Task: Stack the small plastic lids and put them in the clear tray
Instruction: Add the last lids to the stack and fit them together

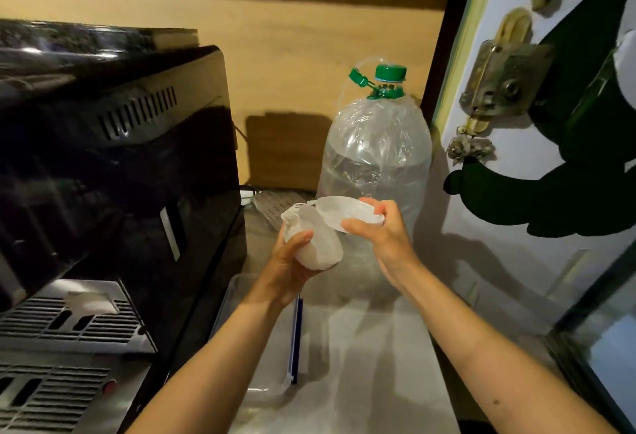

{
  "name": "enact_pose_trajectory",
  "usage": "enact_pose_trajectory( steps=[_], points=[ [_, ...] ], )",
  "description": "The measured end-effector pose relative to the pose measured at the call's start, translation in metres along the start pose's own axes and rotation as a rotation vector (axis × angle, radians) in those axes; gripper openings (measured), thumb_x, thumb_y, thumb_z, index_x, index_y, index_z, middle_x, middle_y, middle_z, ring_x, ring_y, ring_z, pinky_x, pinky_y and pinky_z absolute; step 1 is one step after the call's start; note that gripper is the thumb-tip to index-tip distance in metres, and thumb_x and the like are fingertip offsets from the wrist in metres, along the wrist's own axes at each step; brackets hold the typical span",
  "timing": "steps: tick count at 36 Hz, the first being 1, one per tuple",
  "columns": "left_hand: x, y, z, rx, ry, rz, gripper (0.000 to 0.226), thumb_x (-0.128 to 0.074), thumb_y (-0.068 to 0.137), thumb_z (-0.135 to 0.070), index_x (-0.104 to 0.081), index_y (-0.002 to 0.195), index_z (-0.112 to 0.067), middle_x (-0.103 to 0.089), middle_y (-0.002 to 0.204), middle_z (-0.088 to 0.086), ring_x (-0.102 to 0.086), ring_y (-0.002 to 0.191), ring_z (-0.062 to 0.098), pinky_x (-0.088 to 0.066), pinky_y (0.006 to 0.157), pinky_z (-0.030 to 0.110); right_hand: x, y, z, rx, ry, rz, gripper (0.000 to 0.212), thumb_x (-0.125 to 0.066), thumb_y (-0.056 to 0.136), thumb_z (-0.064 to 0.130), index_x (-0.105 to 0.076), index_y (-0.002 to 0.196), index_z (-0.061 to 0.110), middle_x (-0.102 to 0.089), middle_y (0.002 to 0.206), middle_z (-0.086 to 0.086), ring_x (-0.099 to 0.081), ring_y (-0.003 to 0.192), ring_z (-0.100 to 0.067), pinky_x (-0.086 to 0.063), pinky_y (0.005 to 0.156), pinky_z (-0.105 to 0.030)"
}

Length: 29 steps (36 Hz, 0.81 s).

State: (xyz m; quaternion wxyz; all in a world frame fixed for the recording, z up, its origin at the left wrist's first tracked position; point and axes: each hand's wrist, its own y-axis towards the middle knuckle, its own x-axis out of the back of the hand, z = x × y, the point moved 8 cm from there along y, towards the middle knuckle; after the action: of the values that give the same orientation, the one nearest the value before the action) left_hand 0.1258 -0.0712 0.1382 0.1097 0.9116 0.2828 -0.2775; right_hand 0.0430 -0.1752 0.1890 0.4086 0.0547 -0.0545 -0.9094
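Observation:
My left hand grips a stack of small translucent white plastic lids, tilted on its side above the counter. My right hand pinches one more lid by its rim, held flat just above and touching the top of the stack. The clear tray with a blue edge lies on the counter below my left forearm, which hides much of it.
A big clear water bottle with a green cap stands right behind my hands. A black coffee machine with a metal drip grate fills the left. A white door with a metal latch is at the right.

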Motion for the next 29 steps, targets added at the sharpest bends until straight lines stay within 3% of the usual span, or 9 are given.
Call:
enact_pose_trajectory(
  steps=[3,6,11,15,19,23,29],
  points=[
    [-0.011,0.001,-0.002,0.006,-0.050,0.057,0.096,-0.088,0.032,-0.045,-0.049,0.118,-0.028,-0.057,0.114,0.008,-0.058,0.100,0.023,-0.059,0.069,0.039,-0.006,-0.002,-0.006,0.023,0.073,0.011,0.055,-0.076,0.048,0.020,-0.045,0.094,0.023,-0.052,0.114,-0.001,-0.055,0.102,-0.015,-0.050,0.085,-0.031],
    [-0.012,0.003,-0.004,0.012,-0.097,0.065,0.103,-0.089,0.033,-0.044,-0.045,0.124,-0.022,-0.058,0.113,0.010,-0.063,0.095,0.022,-0.059,0.065,0.038,-0.012,-0.004,-0.008,0.045,0.128,0.052,0.058,-0.074,0.051,0.017,-0.044,0.100,0.020,-0.049,0.109,0.007,-0.053,0.101,-0.012,-0.049,0.078,-0.022],
    [-0.013,0.006,-0.010,0.005,-0.117,0.083,0.115,-0.088,0.036,-0.043,-0.037,0.136,-0.015,-0.055,0.117,0.014,-0.062,0.099,0.024,-0.058,0.069,0.038,-0.023,-0.007,-0.008,0.050,0.113,0.142,0.071,-0.078,0.040,0.031,-0.041,0.099,0.022,-0.046,0.125,0.004,-0.049,0.113,-0.016,-0.050,0.085,-0.028],
    [-0.014,0.005,-0.014,-0.009,-0.113,0.081,0.116,-0.088,0.034,-0.044,-0.037,0.134,-0.015,-0.056,0.115,0.012,-0.063,0.096,0.022,-0.058,0.068,0.037,-0.031,-0.010,-0.005,0.056,0.089,0.193,0.074,-0.076,0.038,0.033,-0.040,0.101,0.020,-0.048,0.112,0.010,-0.051,0.103,-0.009,-0.052,0.079,-0.025],
    [-0.016,0.005,-0.015,-0.006,-0.104,0.067,0.123,-0.089,0.033,-0.044,-0.033,0.138,-0.011,-0.055,0.113,0.013,-0.061,0.098,0.023,-0.058,0.068,0.035,-0.039,-0.011,-0.004,0.033,0.040,0.244,0.072,-0.074,0.050,0.018,-0.037,0.111,0.017,-0.051,0.106,0.006,-0.053,0.095,-0.008,-0.052,0.068,-0.016],
    [-0.016,0.006,-0.017,-0.009,-0.104,0.053,0.128,-0.089,0.033,-0.044,-0.028,0.141,-0.011,-0.052,0.114,0.013,-0.057,0.101,0.025,-0.058,0.067,0.033,-0.043,-0.010,-0.002,0.013,-0.010,0.283,0.076,-0.072,0.054,0.019,-0.034,0.119,0.015,-0.048,0.107,0.010,-0.052,0.100,-0.007,-0.052,0.075,-0.020],
    [-0.017,0.008,-0.019,-0.020,-0.109,0.063,0.124,-0.089,0.034,-0.044,-0.030,0.140,-0.015,-0.053,0.115,0.012,-0.057,0.103,0.025,-0.059,0.071,0.037,-0.042,-0.005,-0.001,0.016,0.007,0.275,0.070,-0.072,0.053,0.018,-0.037,0.113,0.023,-0.048,0.110,0.010,-0.050,0.106,-0.011,-0.050,0.076,-0.021]
  ],
)
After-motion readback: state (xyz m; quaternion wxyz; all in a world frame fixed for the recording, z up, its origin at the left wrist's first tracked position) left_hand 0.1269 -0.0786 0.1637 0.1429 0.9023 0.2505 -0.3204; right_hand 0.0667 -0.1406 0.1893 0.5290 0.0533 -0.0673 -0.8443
